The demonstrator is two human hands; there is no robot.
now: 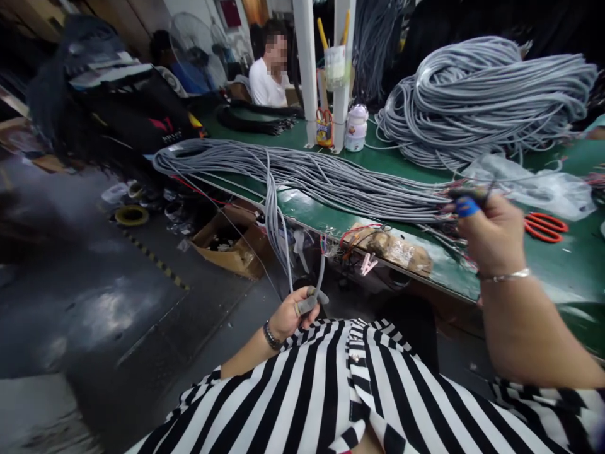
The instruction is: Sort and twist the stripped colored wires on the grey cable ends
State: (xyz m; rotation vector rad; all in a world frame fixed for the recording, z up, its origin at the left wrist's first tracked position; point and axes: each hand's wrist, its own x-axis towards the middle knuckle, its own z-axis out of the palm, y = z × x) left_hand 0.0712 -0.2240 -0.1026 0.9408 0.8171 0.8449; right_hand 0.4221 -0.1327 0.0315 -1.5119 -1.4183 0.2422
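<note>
My left hand (300,308), with grey coverings on its fingers, is closed on a grey cable (319,277) just in front of my striped shirt. The cable's stripped end points up, with thin coloured wires showing. More grey strands (274,214) hang over the table edge down to that hand. My right hand (496,236), blue tape round its thumb, is raised at the right end of the long grey cable bundle (340,183). Its fingers are bent together around something dark and blurred. Whether it touches the bundle's wire ends I cannot tell.
A large grey cable coil (482,101), clear plastic bag (534,183) and orange-handled scissors (546,227) lie on the green table (401,151). A pink clip (368,263) hangs at the edge. Below stands a cardboard box (236,239). A person (268,79) sits beyond the table.
</note>
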